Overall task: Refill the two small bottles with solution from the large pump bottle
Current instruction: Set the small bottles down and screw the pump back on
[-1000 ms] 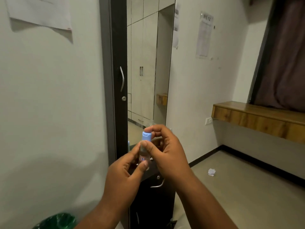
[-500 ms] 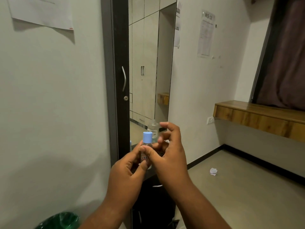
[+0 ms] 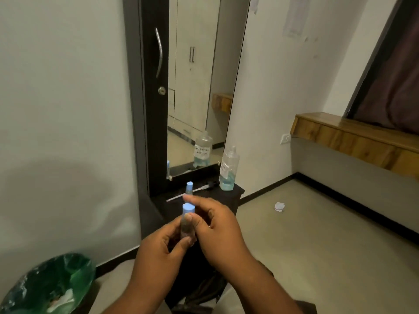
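Note:
A small clear bottle with a blue cap (image 3: 187, 219) stands upright between both hands, above the dark cabinet top (image 3: 235, 191). My left hand (image 3: 158, 250) grips its body from the left. My right hand (image 3: 215, 227) touches it from the right, thumb on the bottle just below the cap. A second small blue-capped bottle (image 3: 189, 188) stands on the cabinet top behind my fingers. The large clear bottle (image 3: 229, 172), with blue solution in its lower part and no pump on it, stands at the cabinet's right end. Its black pump with a long tube (image 3: 199, 189) lies flat beside it.
A tall mirror (image 3: 197, 82) in a dark frame rises behind the cabinet and reflects the large bottle. A bin with a green liner (image 3: 47, 284) sits on the floor at lower left. A wooden shelf (image 3: 353, 137) runs along the right wall. A crumpled paper (image 3: 279, 206) lies on the floor.
The view has tilted down, bringing the cabinet top, the large bottle and the second small bottle into sight. My right fingers have come off the blue cap and rest lower on the bottle.

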